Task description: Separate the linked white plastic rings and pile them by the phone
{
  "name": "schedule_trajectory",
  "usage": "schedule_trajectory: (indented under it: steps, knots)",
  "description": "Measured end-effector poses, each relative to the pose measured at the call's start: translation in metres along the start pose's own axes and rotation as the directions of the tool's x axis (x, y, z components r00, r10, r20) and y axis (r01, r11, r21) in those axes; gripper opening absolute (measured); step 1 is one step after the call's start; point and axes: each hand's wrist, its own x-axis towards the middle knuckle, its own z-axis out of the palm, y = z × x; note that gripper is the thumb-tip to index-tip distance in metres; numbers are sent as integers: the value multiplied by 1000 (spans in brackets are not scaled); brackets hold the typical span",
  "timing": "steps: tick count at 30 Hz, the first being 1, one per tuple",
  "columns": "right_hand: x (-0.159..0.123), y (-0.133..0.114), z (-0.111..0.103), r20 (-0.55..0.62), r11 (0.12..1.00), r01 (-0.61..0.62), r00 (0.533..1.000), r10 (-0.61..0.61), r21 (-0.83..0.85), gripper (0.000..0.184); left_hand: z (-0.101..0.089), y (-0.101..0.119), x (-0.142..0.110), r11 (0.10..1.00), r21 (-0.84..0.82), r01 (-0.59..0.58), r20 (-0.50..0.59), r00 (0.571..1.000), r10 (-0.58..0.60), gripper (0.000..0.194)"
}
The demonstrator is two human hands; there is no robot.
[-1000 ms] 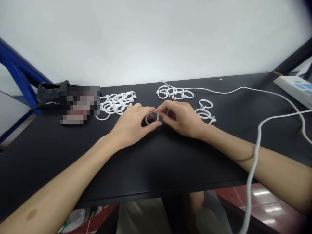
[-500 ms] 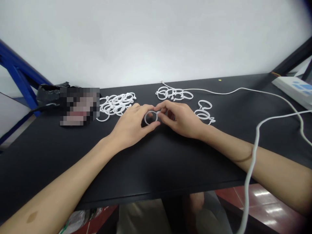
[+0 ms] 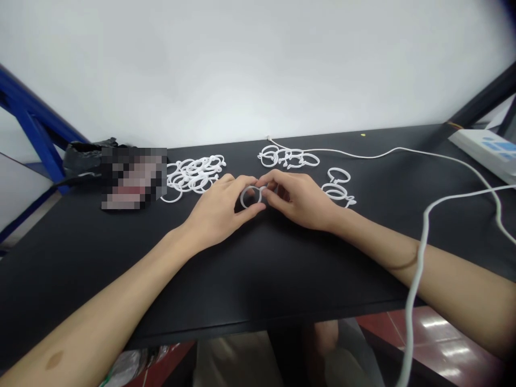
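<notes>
Between my hands, just over the black table, is a white plastic ring (image 3: 242, 200) with a small tab on its right side. My left hand (image 3: 220, 207) curls around the ring, thumb below and fingers above. My right hand (image 3: 298, 199) pinches the tab end with thumb and fingertips; its other fingers are partly hidden. Behind my left hand lies a heap of similar white rings (image 3: 193, 172). A smaller group of rings (image 3: 288, 156) lies beyond my right hand, and a few more rings (image 3: 335, 191) are right of it.
A white cable (image 3: 423, 236) loops across the right side, over my right forearm. A white box with blue markings (image 3: 486, 150) stands at the right edge. A black bag (image 3: 83, 156) and a pixelated item (image 3: 133, 180) lie at the left on the black table (image 3: 258, 279).
Almost nothing has moved. Both hands keep their hold on the ring, and the whole view has shifted very slightly.
</notes>
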Motion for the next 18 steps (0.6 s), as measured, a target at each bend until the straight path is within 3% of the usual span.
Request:
schedule_trajectory:
  steps: [4,6,9,12,18]
  knots:
    - [0,1,0,11,999,3,1000,-2,-34,21,2,2,0,1000,1,-6,0,1000,6,37]
    - [1,5,2,2,989,31,1000,-31,-145,23,1,0,2,999,44,15,-32,999,-14,37]
    - [4,15,5,-25,899,86,994,-107,-429,29,-6,-11,5,981,161,110,-192,978,-78,35]
    - [9,26,9,-48,810,47,994,-93,-585,39,-14,-32,9,941,260,217,-314,941,-131,39]
    - [13,29,17,-32,735,24,998,-61,-677,44,-12,-57,14,838,401,370,-318,914,-251,46]
